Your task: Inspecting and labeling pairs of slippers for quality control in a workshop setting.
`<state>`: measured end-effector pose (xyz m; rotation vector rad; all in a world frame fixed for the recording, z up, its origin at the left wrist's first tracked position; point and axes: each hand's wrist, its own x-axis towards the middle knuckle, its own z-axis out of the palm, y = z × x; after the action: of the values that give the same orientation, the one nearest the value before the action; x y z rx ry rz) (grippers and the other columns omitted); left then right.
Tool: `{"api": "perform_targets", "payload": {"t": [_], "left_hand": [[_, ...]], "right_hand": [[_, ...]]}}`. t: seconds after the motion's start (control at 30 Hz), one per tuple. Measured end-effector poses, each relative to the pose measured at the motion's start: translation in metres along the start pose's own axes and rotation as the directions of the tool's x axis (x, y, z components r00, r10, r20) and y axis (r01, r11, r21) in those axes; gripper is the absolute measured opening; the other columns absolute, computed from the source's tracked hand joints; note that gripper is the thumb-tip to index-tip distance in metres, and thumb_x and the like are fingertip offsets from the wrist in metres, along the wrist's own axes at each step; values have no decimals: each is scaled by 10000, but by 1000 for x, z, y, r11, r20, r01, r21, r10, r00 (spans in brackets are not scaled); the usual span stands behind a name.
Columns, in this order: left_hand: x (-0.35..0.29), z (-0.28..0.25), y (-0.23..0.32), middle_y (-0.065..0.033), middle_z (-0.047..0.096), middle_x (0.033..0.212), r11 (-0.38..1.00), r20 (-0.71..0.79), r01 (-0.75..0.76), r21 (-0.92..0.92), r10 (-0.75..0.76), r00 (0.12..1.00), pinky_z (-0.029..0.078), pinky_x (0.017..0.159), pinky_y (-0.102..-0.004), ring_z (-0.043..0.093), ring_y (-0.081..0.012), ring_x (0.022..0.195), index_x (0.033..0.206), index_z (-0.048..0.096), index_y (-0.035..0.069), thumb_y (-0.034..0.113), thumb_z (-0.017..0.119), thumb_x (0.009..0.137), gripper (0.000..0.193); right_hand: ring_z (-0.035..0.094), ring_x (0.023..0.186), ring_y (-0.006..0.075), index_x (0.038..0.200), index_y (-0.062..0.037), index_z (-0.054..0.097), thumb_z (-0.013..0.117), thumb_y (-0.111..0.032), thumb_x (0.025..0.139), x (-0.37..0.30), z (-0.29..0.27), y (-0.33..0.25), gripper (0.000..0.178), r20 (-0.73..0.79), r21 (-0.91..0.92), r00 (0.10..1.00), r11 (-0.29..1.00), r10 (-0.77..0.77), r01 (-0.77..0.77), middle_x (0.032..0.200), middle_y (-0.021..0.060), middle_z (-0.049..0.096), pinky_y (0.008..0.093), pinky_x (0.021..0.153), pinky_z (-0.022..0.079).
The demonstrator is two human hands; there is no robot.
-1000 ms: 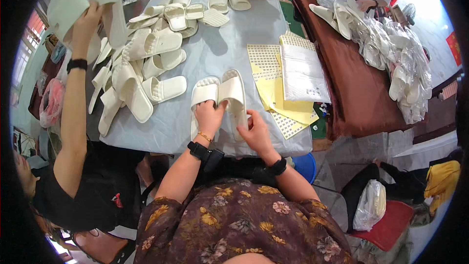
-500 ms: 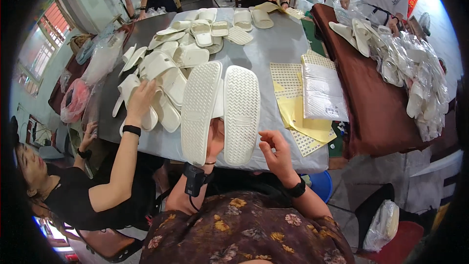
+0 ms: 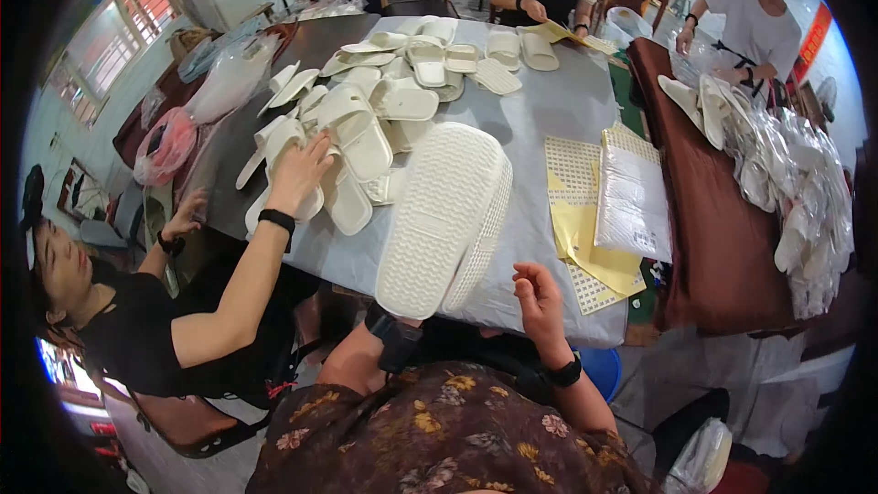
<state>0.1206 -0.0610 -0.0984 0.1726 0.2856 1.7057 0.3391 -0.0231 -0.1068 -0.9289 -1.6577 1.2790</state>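
Two white slippers (image 3: 445, 210) stand up in front of me, overlapping, with their patterned soles toward me. My left hand holds them from behind; the soles hide its fingers, and only the wrist with a black device (image 3: 395, 338) shows. Just right of them, my right hand (image 3: 538, 300) hovers near the table's front edge, fingers loosely bent and thumb apart, with nothing in it. Beyond the pair lies a heap of white slippers (image 3: 352, 133). A co-worker's hand (image 3: 300, 169) rests on the heap's near left part.
Yellow sticker sheets (image 3: 574, 238) and a silvery padded packet (image 3: 633, 197) lie to the right on the grey table (image 3: 512, 256). Bagged slippers (image 3: 777, 174) cover a brown cloth-topped surface (image 3: 709, 229). A co-worker (image 3: 137, 320) sits close at left; others work across the table.
The two slippers, held side by side before, have swung together so one overlaps the other and hides my left hand. My right hand stays empty beside them. The whole view has shifted slightly.
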Motion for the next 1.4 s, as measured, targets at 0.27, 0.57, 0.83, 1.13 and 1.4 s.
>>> {"api": "perform_targets", "payload": {"t": [0.27, 0.57, 0.83, 1.13, 1.4], "left_hand": [[22, -3, -23, -159, 652, 911, 80, 100, -149, 986, 432, 896, 484, 704, -364, 617, -278, 796, 1027, 612, -66, 129, 637, 876, 248], [23, -44, -37, -240, 588, 1038, -703, 378, -211, 679, 89, 921, 391, 897, -519, 511, -422, 1023, 1008, 612, -32, 314, 714, 761, 437], [46, -57, -26, -279, 571, 1101, -791, 440, -222, 570, 66, 896, 388, 942, -526, 506, -462, 1040, 1111, 576, -92, 317, 726, 765, 557], [55, -60, -22, -340, 536, 1192, -804, 353, -233, 548, -30, 935, 367, 997, -497, 471, -475, 1128, 1122, 561, -175, 357, 626, 896, 582], [62, -72, 0, -251, 590, 1211, -708, 328, -279, 649, -71, 942, 384, 987, -497, 500, -448, 1133, 1154, 652, 12, 246, 656, 826, 403]], "right_hand": [[585, 856, 107, 1367, -14, 433, 456, -218, 1029, -2, -4, 2, 395, 64, 258, 988, 954, 139, -151, 1023, 62, 603, 245, 724, 496], [597, 951, 183, 1439, 16, 323, 610, -158, 934, 3, 7, 90, 607, -32, -53, 974, 973, 225, -226, 1200, 150, 566, 333, 785, 526], [544, 1037, 360, 1362, 17, 456, 650, -229, 867, 5, 3, 73, 586, -6, -393, 997, 917, 75, -71, 1122, 231, 561, 416, 918, 458], [516, 1091, 386, 1322, 9, 483, 687, -170, 817, 1, 3, 67, 573, -61, -304, 990, 943, 124, -136, 1194, 221, 532, 423, 961, 433], [509, 1114, 395, 1284, -37, 523, 680, -168, 810, 6, 14, 56, 516, 111, -423, 983, 902, 148, -88, 1181, 235, 542, 454, 969, 427]]}}
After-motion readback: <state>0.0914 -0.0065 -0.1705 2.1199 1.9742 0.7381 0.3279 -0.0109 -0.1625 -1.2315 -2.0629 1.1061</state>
